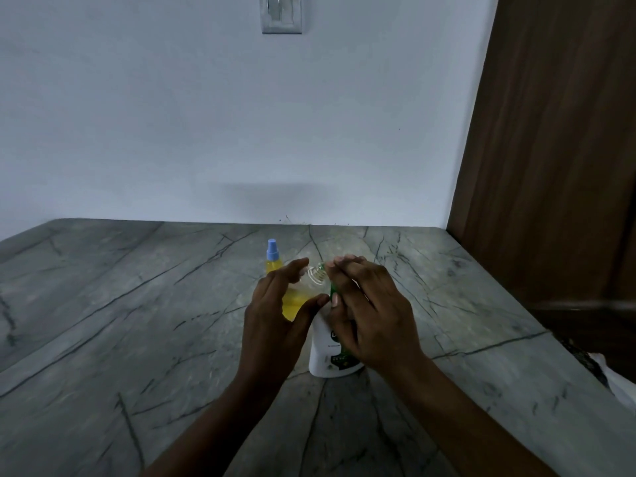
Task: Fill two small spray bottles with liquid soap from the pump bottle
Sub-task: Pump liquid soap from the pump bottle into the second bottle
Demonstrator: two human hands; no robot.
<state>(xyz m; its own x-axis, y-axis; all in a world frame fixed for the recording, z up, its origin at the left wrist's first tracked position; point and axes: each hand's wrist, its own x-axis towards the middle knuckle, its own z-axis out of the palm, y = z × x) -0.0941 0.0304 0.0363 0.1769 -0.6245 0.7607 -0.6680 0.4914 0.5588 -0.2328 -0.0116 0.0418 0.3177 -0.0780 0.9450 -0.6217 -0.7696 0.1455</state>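
As left hand [272, 318] grips bottle [292, 302], right hand [371, 311], pump [333, 290]

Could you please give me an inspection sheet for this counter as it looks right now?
Surface: grey veined stone counter.
Job's things: white pump bottle upright, with a green pump; open small bottle partly filled with yellow liquid, its neck by the pump spout; capped small bottle with a blue top and yellow liquid, standing behind.
Clutter: unclear white item at the right edge.
Grips: left hand holds the open small bottle; right hand grips the pump bottle's top.
Cables: nothing seen.
Surroundings: pale wall, switch plate, wooden door.
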